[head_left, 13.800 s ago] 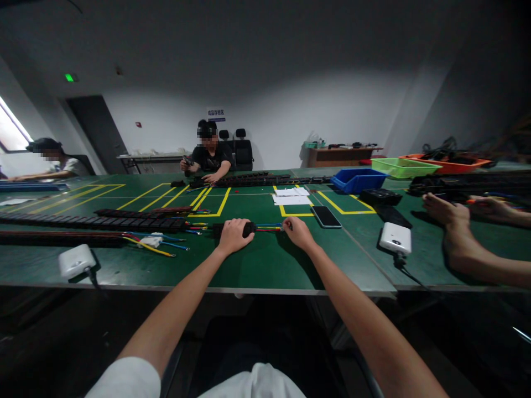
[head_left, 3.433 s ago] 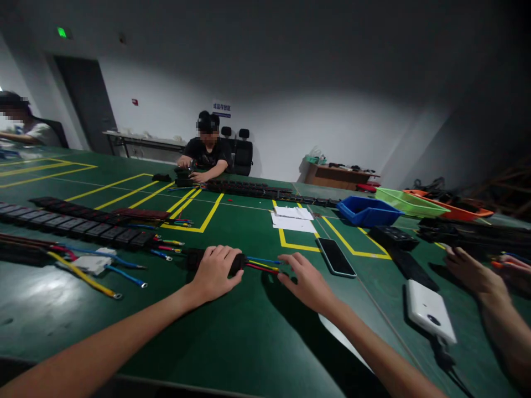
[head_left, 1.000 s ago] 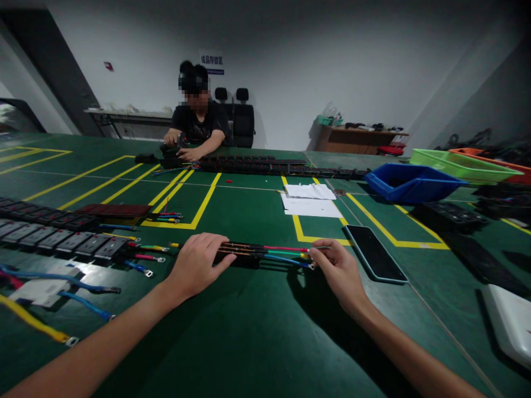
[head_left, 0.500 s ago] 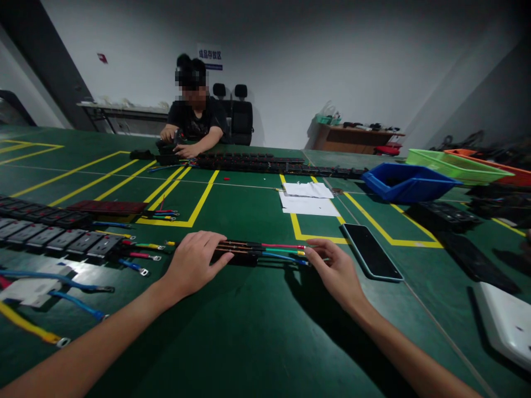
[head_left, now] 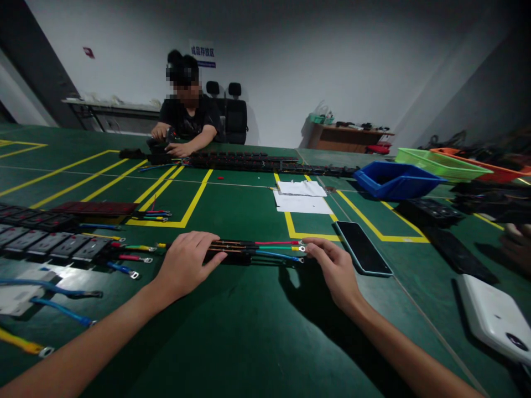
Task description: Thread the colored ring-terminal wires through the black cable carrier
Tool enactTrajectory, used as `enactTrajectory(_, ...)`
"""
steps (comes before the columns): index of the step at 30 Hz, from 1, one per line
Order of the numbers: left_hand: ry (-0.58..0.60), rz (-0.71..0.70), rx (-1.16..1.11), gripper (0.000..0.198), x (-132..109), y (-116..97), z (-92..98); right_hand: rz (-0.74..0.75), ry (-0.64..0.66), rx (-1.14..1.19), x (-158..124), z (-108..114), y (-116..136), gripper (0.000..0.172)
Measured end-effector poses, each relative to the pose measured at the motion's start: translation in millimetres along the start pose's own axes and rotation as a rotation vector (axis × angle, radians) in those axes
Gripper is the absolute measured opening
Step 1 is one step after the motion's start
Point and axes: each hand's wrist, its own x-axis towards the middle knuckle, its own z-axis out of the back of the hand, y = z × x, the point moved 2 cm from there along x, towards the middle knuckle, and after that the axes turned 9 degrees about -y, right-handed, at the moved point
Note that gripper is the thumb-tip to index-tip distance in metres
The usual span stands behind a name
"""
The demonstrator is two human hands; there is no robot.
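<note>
A narrow black power strip [head_left: 238, 257] with long copper bars [head_left: 234, 245] along its open face lies in front of me on the green table. My left hand [head_left: 188, 260] wraps over its left part, hiding that stretch. From the right end come a red wire [head_left: 276, 243], a green-yellow wire [head_left: 274, 250] and a blue wire [head_left: 276, 255], each tipped with a metal ring terminal. My right hand [head_left: 332, 262] pinches at the tip of the red wire, thumb and forefinger close together. The other two terminals sit just left of its fingers.
A phone [head_left: 363, 247] lies right of my right hand, with a white device [head_left: 493, 315] beyond. Socket strips [head_left: 83, 246] with loose wire ends crowd the left. White paper [head_left: 302, 204], a blue bin [head_left: 394, 179] and a green basket [head_left: 440, 163] stand farther back. A co-worker [head_left: 188, 119] sits opposite.
The whole view has shifted slightly. My right thumb and fingers have drawn closer together at the red wire's tip, leaving the other ring terminals more visible. My left hand keeps its hold.
</note>
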Motion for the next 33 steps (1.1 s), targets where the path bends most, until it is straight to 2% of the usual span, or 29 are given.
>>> enactTrajectory(5,0.016,0.01,0.0,0.043,0,1,-0.3,0.026,-0.029,0.138,-7,1,4,0.036)
enactTrajectory(9,0.015,0.016,-0.006,0.043,0,1,0.0,0.103,0.055,0.202,-13,3,14,0.037)
enactTrajectory(12,0.017,0.015,-0.005,0.043,1,0,-0.2,0.101,0.076,0.098,-9,5,15,0.043)
enactTrajectory(15,0.02,0.01,0.002,0.042,1,0,-0.2,0.067,0.07,-0.095,-1,5,7,0.042)
enactTrajectory(18,0.023,-0.001,0.007,0.043,1,0,0.4,0.079,0.128,-0.272,4,4,-2,0.042)
enactTrajectory(20,0.031,-0.003,0.011,0.045,0,0,0.6,0.072,0.167,-0.304,3,3,-4,0.043)
enactTrajectory(23,0.048,0.002,0.021,0.045,0,1,0.2,-0.012,0.187,-0.21,1,2,-4,0.046)
enactTrajectory(27,0.061,0.008,0.032,0.044,0,1,-0.9,-0.104,0.126,0.049,-1,0,2,0.049)
enactTrajectory(29,0.063,0.015,0.031,0.045,0,1,-0.9,-0.047,0.091,0.143,-4,-1,7,0.049)
enactTrajectory(33,0.058,0.018,0.026,0.045,1,0,0.2,0.182,0.045,0.162,-15,1,20,0.039)
